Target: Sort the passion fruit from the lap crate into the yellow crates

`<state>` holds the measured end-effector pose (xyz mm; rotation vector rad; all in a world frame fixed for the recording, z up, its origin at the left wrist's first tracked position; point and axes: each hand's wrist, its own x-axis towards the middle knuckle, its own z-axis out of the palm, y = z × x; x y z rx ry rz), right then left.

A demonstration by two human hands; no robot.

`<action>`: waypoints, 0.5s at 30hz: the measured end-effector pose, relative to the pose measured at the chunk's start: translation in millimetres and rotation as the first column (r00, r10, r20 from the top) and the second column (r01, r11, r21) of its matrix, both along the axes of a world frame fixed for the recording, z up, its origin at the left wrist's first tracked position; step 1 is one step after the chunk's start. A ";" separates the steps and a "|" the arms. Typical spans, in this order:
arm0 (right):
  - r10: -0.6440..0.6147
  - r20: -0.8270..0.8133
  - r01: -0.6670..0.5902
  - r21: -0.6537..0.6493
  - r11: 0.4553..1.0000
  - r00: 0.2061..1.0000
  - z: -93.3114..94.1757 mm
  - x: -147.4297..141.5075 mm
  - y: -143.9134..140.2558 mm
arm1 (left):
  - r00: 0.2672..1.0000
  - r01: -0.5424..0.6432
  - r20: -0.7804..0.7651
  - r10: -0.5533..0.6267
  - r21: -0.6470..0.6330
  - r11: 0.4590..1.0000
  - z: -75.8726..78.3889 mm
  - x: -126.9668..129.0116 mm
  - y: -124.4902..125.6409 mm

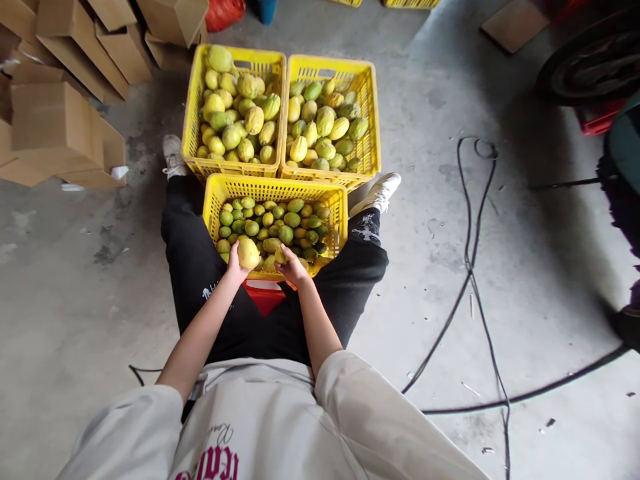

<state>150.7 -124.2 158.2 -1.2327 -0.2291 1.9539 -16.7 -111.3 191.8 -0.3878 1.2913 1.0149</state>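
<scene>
A round pale-yellow fruit (249, 253) is clasped in the left hand (234, 267) over the near edge of the near yellow plastic crate (340, 220). A smaller yellow-green fruit (281, 255) is pinched by the right hand (293, 269) just beside it. Many small green fruits remain in that crate. Beyond it, two far yellow crates (373, 120) are seen already heaped with larger fruit, with cardboard boxes (55, 120) at far left.
</scene>
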 end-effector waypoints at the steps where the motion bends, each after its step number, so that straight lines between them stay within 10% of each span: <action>1: -0.026 0.004 0.026 0.026 0.999 1.000 -0.4 0.3 -0.7 | 1.000 0.022 0.007 -0.022 0.019 1.000 0.5 0.8 -1.0; 15: -0.135 0.052 0.135 0.011 0.991 0.989 -10.1 -2.6 9.5 | 0.997 0.071 -0.023 -0.070 0.026 0.997 -3.2 -4.2 -0.5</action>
